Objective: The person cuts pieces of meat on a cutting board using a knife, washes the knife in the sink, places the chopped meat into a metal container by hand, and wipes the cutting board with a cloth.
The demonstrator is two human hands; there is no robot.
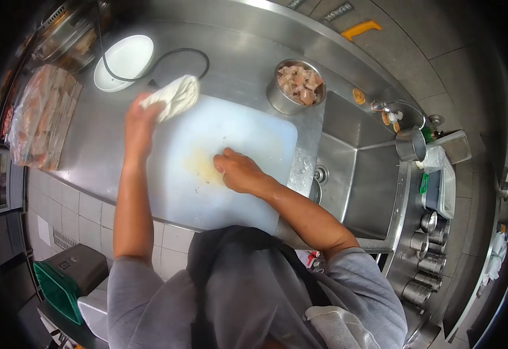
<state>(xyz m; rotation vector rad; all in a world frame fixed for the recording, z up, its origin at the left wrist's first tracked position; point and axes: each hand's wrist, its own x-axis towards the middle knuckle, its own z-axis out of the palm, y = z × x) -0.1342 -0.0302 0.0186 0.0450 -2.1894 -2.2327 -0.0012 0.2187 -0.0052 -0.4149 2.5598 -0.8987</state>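
Observation:
A folded white cloth (178, 98) is gripped in my left hand (141, 119), above the far left corner of the cutting board. My right hand (239, 170) is over the middle of the white cutting board (254, 128), its fingers curled closed. Whatever may be inside those fingers is hidden. Around that hand the board shows a yellowish stain and a few small dark specks. Beyond the board, to the right, stands a round metal container (287, 102) filled with chunks of pale pink raw meat (300, 83).
A white bowl (135, 55) and a dark cable (199, 51) lie at the back left. Plastic-wrapped packs (44, 119) sit at the left edge. To the right is a steel sink (347, 168), with metal pots (411, 144) beyond it. A green-rimmed bin (56, 291) stands below left.

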